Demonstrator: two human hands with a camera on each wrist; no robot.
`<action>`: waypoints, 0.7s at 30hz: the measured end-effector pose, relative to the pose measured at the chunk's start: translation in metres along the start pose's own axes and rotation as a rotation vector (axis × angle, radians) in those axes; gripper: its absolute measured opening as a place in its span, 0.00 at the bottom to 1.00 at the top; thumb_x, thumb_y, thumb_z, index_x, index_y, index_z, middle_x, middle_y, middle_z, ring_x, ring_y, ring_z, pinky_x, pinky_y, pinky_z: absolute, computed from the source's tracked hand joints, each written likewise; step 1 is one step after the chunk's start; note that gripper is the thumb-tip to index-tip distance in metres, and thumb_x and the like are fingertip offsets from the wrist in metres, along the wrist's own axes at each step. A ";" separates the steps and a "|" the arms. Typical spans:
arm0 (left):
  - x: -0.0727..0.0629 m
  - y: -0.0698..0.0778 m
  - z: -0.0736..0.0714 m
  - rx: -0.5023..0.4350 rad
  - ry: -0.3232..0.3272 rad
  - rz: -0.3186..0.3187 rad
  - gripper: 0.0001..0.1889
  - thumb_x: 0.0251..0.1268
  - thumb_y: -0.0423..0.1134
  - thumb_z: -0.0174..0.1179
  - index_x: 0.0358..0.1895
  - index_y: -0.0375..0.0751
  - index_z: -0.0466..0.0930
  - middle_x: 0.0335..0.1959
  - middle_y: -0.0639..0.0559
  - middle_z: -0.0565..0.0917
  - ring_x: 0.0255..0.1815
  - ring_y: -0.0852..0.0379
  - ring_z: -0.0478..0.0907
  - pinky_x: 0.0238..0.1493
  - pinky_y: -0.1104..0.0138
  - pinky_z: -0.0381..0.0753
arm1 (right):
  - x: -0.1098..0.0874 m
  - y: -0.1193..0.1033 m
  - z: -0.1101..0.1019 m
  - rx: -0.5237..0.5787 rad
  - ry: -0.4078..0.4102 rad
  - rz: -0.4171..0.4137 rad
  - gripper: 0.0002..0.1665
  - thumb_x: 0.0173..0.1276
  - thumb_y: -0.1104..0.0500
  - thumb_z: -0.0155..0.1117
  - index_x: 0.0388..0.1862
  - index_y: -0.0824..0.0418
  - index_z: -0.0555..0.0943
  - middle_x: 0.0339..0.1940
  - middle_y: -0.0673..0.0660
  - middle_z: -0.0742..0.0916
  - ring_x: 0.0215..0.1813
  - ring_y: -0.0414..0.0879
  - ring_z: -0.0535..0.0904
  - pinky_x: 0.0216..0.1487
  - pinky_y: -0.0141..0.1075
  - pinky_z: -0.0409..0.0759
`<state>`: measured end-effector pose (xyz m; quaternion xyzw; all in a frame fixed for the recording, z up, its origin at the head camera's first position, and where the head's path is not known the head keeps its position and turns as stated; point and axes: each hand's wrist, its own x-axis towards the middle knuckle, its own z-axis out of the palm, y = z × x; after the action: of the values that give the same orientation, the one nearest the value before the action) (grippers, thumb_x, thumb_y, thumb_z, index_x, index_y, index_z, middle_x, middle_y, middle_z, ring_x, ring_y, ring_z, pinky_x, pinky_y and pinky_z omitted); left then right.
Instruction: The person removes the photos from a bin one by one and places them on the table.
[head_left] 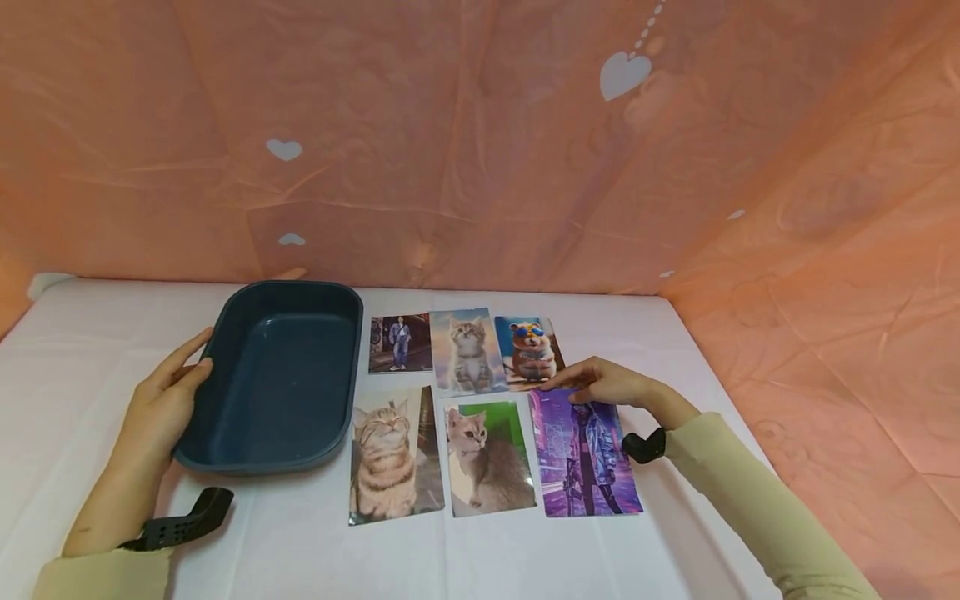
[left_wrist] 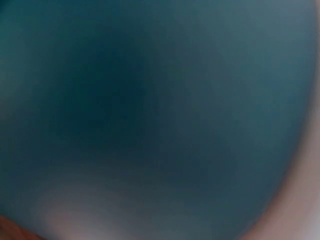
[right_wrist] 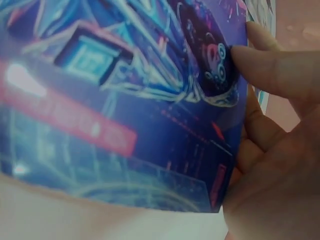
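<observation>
A dark blue rectangular plastic basin (head_left: 281,392) stands at the left. My left hand (head_left: 156,408) grips its left rim, thumb near the top edge. The left wrist view is filled by the basin's blurred wall (left_wrist: 200,100). My right hand (head_left: 618,385) pinches the top edge of a purple picture card (head_left: 588,467) showing a standing figure in a shiny jacket. In the right wrist view, the thumb presses on the card's printed face, while other fingers lie behind its edge. Just beyond this hand lies a card of a hamster in sunglasses (head_left: 528,350).
More picture cards lie in two rows on the white tabletop (head_left: 285,542): a striped cat (head_left: 390,458), a grey cat (head_left: 487,467), a kitten (head_left: 468,354) and a person in blue (head_left: 400,343). Orange cloth (head_left: 420,117) with hearts hangs behind and at the right.
</observation>
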<state>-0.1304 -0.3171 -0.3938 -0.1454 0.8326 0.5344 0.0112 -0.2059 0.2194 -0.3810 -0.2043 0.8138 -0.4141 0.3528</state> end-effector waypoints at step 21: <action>-0.018 0.025 -0.004 0.204 0.214 0.085 0.26 0.76 0.47 0.38 0.70 0.39 0.64 0.63 0.28 0.70 0.62 0.29 0.65 0.55 0.47 0.64 | -0.001 0.002 -0.004 -0.043 0.224 -0.066 0.23 0.65 0.70 0.54 0.61 0.70 0.74 0.51 0.67 0.82 0.48 0.47 0.79 0.49 0.35 0.79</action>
<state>-0.1194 -0.3068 -0.3665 -0.1644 0.8843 0.4285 -0.0854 -0.2082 0.2230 -0.3809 -0.1908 0.8496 -0.4282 0.2416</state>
